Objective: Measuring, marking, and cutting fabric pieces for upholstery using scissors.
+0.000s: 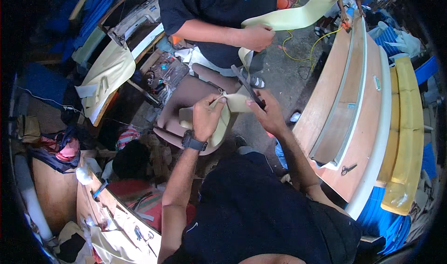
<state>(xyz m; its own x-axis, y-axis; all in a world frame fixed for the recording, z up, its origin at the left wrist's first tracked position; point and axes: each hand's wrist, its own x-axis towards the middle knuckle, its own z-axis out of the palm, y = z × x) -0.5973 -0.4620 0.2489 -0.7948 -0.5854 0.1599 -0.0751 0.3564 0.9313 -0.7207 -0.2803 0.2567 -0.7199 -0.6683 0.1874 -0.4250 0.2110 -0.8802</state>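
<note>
My left hand (208, 116), with a black watch on the wrist, pinches the edge of a pale cream strip of sheet material (237, 103) in front of me. In my right hand (269, 111) is a long, dark tool that looks like large scissors (247, 86), pointing up and away to the left. The right fingers also sit at the strip's right end. More cream material hangs below my left hand, over a brown padded chair (181, 96). Across from me, a person in a dark shirt holds a long cream piece (295, 18) with both hands.
On the right lie long wooden panels (326, 84) with another pair of scissors (348, 169) on them, beside a yellow padded cushion (404, 138). Another person works at their far end, near a yellow cord (298, 59). A cluttered board with a blue-handled tool (100, 188) is at lower left.
</note>
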